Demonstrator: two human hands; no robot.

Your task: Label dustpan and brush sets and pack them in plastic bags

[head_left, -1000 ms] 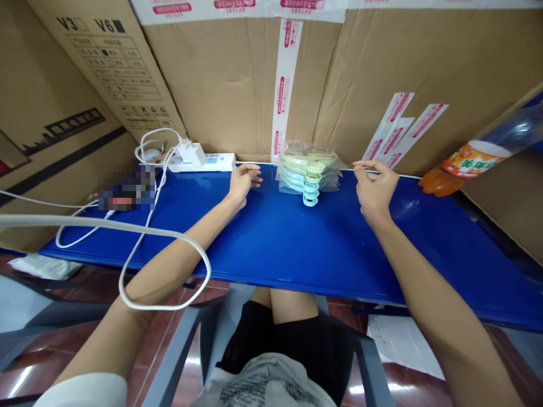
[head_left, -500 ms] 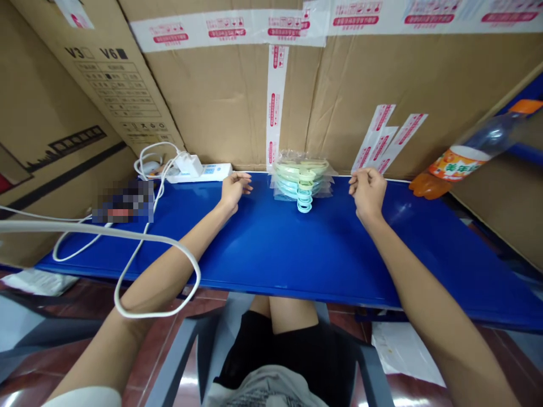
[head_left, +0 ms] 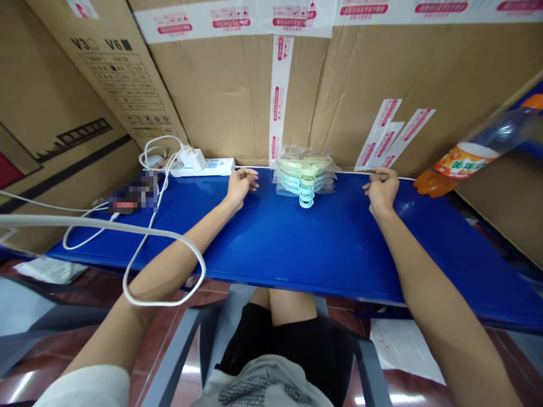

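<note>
A stack of pale green and light blue items in clear plastic bags [head_left: 304, 170] lies near the back edge of the blue table [head_left: 297, 243], with several light blue rings [head_left: 306, 196] at its front. To the left of the stack is my left hand [head_left: 241, 186], its fingers loosely bent and apart, holding nothing. My right hand [head_left: 382, 191] is to the right of the stack, fingers curled but parted, also without an object. Neither hand touches the stack.
Cardboard [head_left: 237, 96] stands behind the table. At the back left are a white power strip [head_left: 218, 167], white cables [head_left: 165, 234] and a pixelated object [head_left: 133, 193]. An orange drink bottle [head_left: 466, 161] leans at the right.
The view has shifted slightly. My right hand has moved a little to the right, away from the stack, and its fingers have loosened. The bagged stack stays in place.
</note>
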